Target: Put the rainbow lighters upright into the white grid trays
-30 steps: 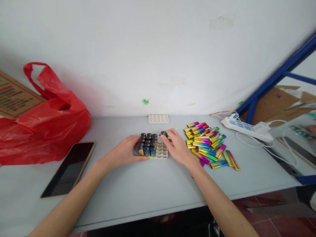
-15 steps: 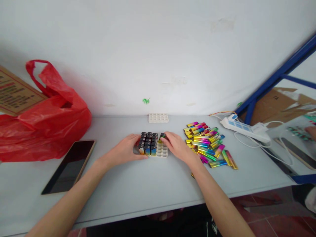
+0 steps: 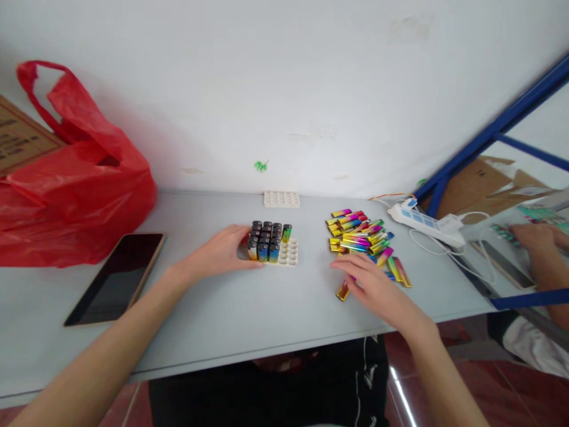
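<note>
My left hand curls around the left side of a white tray of small round holes, thumb along the front and fingers behind. Black-topped lighters with shiny coloured bodies stand upright in its left columns. A single green-gold lighter stands at the back of the tray's right part. My right hand is over the front left edge of a loose pile of metallic lighters, fingers stretched out and thumb apart. Below it lies one gold lighter; contact is unclear.
A second white tray lies against the wall. At left are a red plastic bag, a cardboard box and a dark tablet. A power strip with cables lies right, near a blue frame. Another person's hands show beyond it.
My right hand has left the lighter in the tray, which now stands there, and moved right to the loose pile. My left hand stays at the tray. The view has shifted slightly.
</note>
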The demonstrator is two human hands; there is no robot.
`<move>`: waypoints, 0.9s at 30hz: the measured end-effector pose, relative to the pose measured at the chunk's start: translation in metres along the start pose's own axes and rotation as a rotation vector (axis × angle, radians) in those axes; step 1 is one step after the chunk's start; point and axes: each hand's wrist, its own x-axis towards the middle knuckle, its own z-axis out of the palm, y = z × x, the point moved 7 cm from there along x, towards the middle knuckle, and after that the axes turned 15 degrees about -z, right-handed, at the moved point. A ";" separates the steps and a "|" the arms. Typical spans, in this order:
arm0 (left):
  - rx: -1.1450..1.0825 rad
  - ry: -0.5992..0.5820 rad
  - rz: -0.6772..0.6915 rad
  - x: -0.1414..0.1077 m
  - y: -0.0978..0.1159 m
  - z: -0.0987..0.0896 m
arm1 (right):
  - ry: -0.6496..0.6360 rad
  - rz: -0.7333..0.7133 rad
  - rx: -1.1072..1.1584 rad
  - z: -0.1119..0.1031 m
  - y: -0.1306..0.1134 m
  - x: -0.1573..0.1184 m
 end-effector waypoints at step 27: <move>0.021 0.015 -0.021 0.000 -0.003 -0.001 | 0.644 0.292 1.348 0.037 0.058 0.121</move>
